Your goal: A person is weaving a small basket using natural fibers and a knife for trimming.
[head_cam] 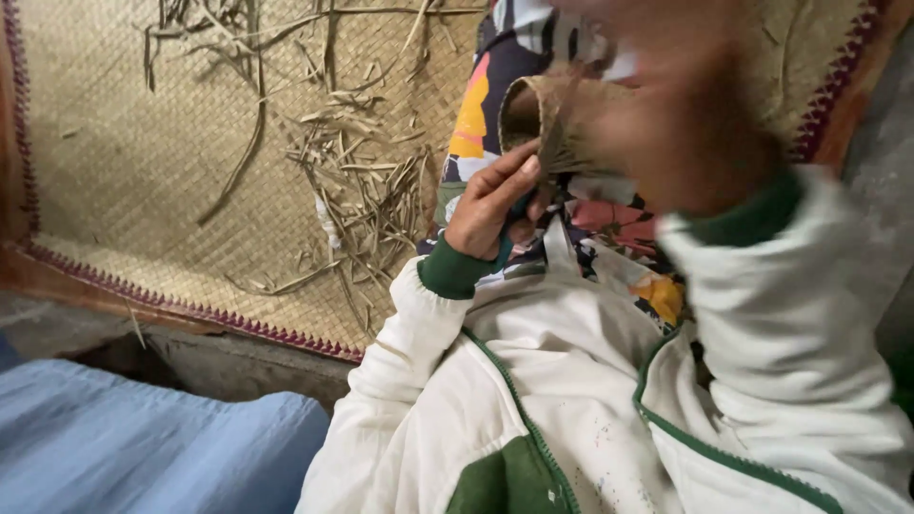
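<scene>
Head view, looking down onto the lap. Left hand (490,205) sits just left of frame centre, fingers curled narrow, thumb and fingertips pinching a dark strip at the lower edge of a small woven fibre tube (552,119). The tube lies at roughly 1 o'clock from the left hand, its open mouth turned toward 9 o'clock, brown and coarse in weave, with loose fibre ends hanging down to the pinch point. Right hand (681,124) is at 3 o'clock from the tube, touching or wrapped about its far end; heavy motion blur, so finger spread cannot be told. Both wrists come out of a white jacket (571,381) with dark green cuffs and green zip trim. Beneath the hands, a patterned cloth (476,114) in navy, orange and pink covers the legs. At 10 o'clock, a woven straw mat (124,143) with a purple stitched border carries scattered dry fibre scraps (357,181), densest near the mat's middle. At 7 o'clock, a blue cloth (143,447) fills the lower left corner, well apart from both hands.
</scene>
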